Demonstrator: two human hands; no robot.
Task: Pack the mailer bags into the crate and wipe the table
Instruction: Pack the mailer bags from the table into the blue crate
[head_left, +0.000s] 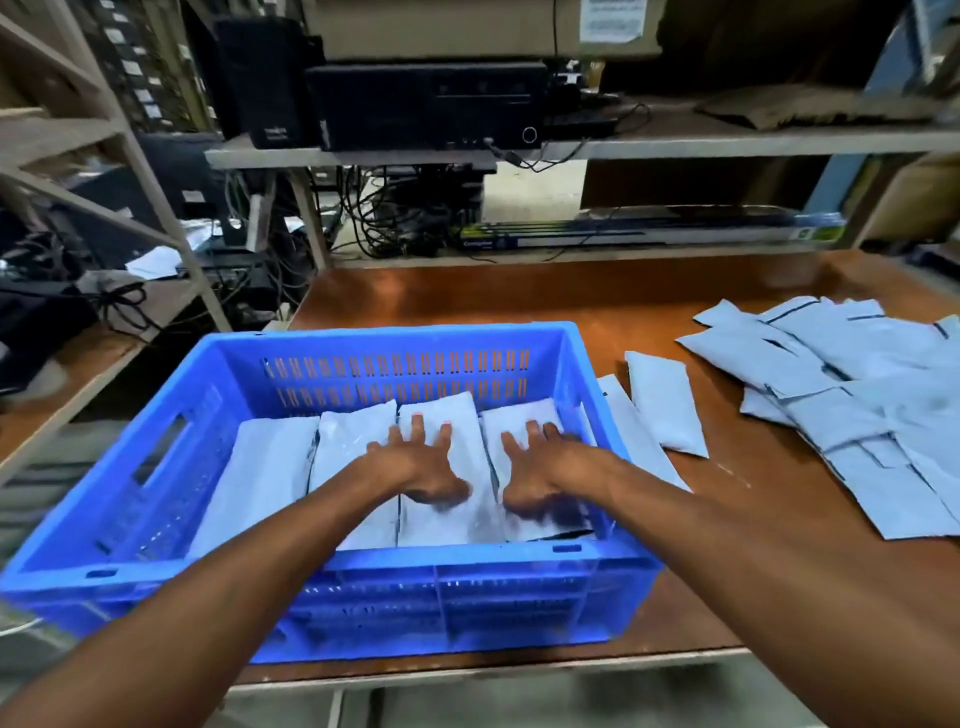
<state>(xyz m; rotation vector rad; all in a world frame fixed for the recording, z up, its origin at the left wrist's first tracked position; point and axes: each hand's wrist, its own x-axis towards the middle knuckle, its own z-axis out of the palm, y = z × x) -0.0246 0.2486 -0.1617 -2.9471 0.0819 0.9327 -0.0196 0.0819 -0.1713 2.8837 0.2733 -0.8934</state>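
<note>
A blue slotted crate (156, 530) stands at the front left of the brown table (519, 301). Several pale grey mailer bags (265, 467) lie side by side in its bottom. My left hand (423, 465) lies flat with spread fingers on the middle bags. My right hand (535, 467) presses flat on the bag at the crate's right side. A loose heap of mailer bags (852, 395) covers the table's right part, and two single bags (662, 402) lie just right of the crate.
Behind the table a metal shelf (675, 143) carries a black computer case (426, 106), a speaker and tangled cables. A slanted metal rack frame (156, 208) rises at the left. The crate overhangs the table's left edge.
</note>
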